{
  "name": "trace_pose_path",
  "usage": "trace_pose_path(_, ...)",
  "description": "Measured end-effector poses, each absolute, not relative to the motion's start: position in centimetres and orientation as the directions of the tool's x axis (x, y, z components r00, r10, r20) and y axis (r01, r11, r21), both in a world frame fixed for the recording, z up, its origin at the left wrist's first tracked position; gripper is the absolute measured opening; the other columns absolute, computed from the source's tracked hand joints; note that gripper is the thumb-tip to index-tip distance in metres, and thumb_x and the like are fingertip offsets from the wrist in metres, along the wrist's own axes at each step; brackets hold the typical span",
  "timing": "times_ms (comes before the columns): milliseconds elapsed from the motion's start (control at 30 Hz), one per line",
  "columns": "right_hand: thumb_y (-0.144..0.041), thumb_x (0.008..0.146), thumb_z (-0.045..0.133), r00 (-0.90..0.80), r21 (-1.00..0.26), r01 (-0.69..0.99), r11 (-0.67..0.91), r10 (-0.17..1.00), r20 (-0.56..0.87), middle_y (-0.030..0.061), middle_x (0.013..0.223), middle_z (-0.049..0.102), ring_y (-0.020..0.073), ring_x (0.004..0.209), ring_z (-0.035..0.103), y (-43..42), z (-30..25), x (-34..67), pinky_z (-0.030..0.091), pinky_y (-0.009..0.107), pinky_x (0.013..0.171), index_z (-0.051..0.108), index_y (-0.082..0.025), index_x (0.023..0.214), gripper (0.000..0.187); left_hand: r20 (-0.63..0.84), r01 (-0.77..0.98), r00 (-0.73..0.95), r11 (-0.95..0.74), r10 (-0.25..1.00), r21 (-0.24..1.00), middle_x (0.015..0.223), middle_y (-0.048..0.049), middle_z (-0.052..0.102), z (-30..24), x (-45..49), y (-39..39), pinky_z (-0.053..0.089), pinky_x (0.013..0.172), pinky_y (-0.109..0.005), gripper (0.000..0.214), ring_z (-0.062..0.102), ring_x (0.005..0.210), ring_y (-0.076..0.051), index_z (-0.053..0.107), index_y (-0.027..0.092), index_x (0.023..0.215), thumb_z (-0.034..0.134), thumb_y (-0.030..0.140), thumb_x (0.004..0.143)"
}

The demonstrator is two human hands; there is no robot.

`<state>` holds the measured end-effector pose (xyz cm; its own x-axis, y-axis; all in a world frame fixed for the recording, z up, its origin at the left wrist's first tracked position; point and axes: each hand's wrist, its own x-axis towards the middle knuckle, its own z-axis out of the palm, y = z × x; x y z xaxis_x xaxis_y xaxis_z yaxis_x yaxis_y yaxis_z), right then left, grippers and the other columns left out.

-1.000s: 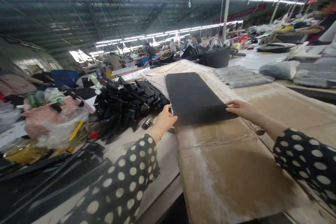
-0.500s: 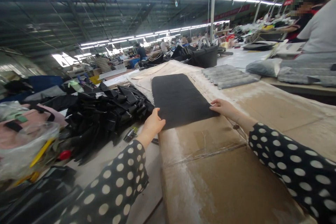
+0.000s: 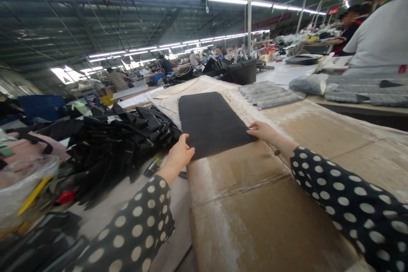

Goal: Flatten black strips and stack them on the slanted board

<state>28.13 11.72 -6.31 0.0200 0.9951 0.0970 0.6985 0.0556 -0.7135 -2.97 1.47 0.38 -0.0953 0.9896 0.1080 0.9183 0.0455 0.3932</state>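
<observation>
A black fabric panel (image 3: 212, 123) with rounded far corners and zigzag-cut side edges lies flat over the far end of a brown cardboard sheet (image 3: 264, 221). My left hand (image 3: 179, 152) pinches its left edge near the front corner, thumb and fingers closed together. At the opposite edge, my right hand (image 3: 263, 131) grips the panel near the front right corner, fingertips pressed on the border. Both sleeves are black with pale dots. Beside my left hand, a heap of black fabric pieces (image 3: 124, 140) spreads across the table.
Grey ribbed strips (image 3: 267, 93) lie behind my right hand. A small metal tool with a yellow-green part (image 3: 152, 167) sits left of the cardboard. Plastic bags and a pink bag (image 3: 35, 148) crowd the left. A person in a grey shirt (image 3: 379, 42) is at the right.
The whole view has shifted slightly, so the panel and both hands appear a little farther left. Both hands stay on the same edges of the panel.
</observation>
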Motion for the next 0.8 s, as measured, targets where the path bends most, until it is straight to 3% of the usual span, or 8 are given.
trace_pose_path(233, -0.028, 0.070, 0.060, 0.000, -0.613, 0.786, 0.079, 0.992, 0.127, 0.0034, 0.075, 0.063, 0.0134, 0.066, 0.058, 11.7, -6.1, 27.9, 0.042, 0.021, 0.057, 0.055, -0.014, 0.090, 0.025, 0.092, 0.933, -0.098, 0.059, 0.991, 0.356, 0.075, -0.0001, 0.061, 0.4, -2.6, 1.6, 0.040, 0.061, -0.024, 0.049, 0.057, 0.070, -0.015, 0.039, 0.018, 0.118, 0.051, 0.023, 0.071)
trace_pose_path(367, -0.029, 0.068, 0.062, -0.015, -0.511, 0.852, 0.110, 0.983, 0.185, 0.0052, 0.077, 0.061, 0.0178, 0.070, 0.057, 11.2, -5.3, 28.0, 0.042, 0.027, 0.063, 0.055, -0.015, 0.092, 0.029, 0.069, 0.977, -0.042, 0.026, 0.997, 0.210, 0.078, -0.0018, 0.060, 1.3, -2.4, 1.2, 0.041, 0.063, -0.025, 0.040, 0.057, 0.071, -0.016, 0.043, 0.019, 0.112, 0.050, 0.022, 0.073)
trace_pose_path(467, -0.028, 0.069, 0.062, -0.118, -0.370, 0.898, 0.236, 0.942, 0.313, 0.0094, 0.092, 0.059, 0.0226, 0.086, 0.054, 10.4, -4.6, 27.6, 0.041, 0.031, 0.074, 0.055, -0.015, 0.096, 0.031, 0.147, 0.992, 0.113, -0.119, 0.983, 0.034, 0.093, -0.0040, 0.057, 1.7, -2.3, 0.7, 0.042, 0.068, -0.027, 0.035, 0.055, 0.083, -0.018, 0.046, 0.022, 0.109, 0.050, 0.021, 0.075)
trace_pose_path(533, -0.017, 0.074, 0.053, -0.315, -0.214, 0.884, 0.416, 0.868, 0.384, 0.0094, 0.097, 0.057, 0.0209, 0.091, 0.052, 9.7, -4.4, 27.0, 0.039, 0.030, 0.079, 0.055, -0.016, 0.097, 0.023, 0.192, 0.958, 0.286, -0.276, 0.939, -0.079, 0.101, -0.0044, 0.053, 1.7, -2.2, 0.4, 0.041, 0.075, -0.028, 0.031, 0.051, 0.091, -0.018, 0.050, 0.024, 0.106, 0.045, 0.014, 0.077)
trace_pose_path(600, -0.006, 0.077, 0.043, -0.471, -0.099, 0.835, 0.542, 0.796, 0.381, 0.0082, 0.096, 0.058, 0.0178, 0.090, 0.052, 9.0, -4.3, 26.3, 0.038, 0.028, 0.081, 0.056, -0.017, 0.096, 0.026, 0.171, 0.895, 0.441, -0.418, 0.881, -0.156, 0.100, -0.0043, 0.051, 1.4, -2.1, 0.2, 0.040, 0.079, -0.029, 0.034, 0.048, 0.092, -0.017, 0.053, 0.024, 0.102, 0.038, 0.006, 0.078)
trace_pose_path(700, -0.007, 0.079, 0.039, -0.483, -0.053, 0.848, 0.528, 0.809, 0.335, 0.0082, 0.093, 0.059, 0.0178, 0.090, 0.053, 7.9, -4.4, 25.5, 0.038, 0.027, 0.080, 0.058, -0.017, 0.093, 0.026, 0.125, 0.841, 0.532, -0.505, 0.838, -0.195, 0.095, -0.0047, 0.052, 0.7, -2.1, -0.2, 0.040, 0.079, -0.029, 0.036, 0.047, 0.087, -0.017, 0.055, 0.021, 0.101, 0.034, 0.003, 0.079)
trace_pose_path(800, -0.025, 0.085, 0.042, -0.442, -0.020, 0.882, 0.471, 0.842, 0.308, 0.0089, 0.091, 0.060, 0.0201, 0.087, 0.054, 6.7, -4.5, 25.0, 0.039, 0.029, 0.077, 0.058, -0.018, 0.092, 0.019, 0.112, 0.831, 0.543, -0.512, 0.832, -0.218, 0.096, -0.0060, 0.052, 0.3, -2.3, -0.8, 0.040, 0.078, -0.030, 0.036, 0.047, 0.086, -0.018, 0.054, 0.020, 0.106, 0.035, 0.004, 0.080)
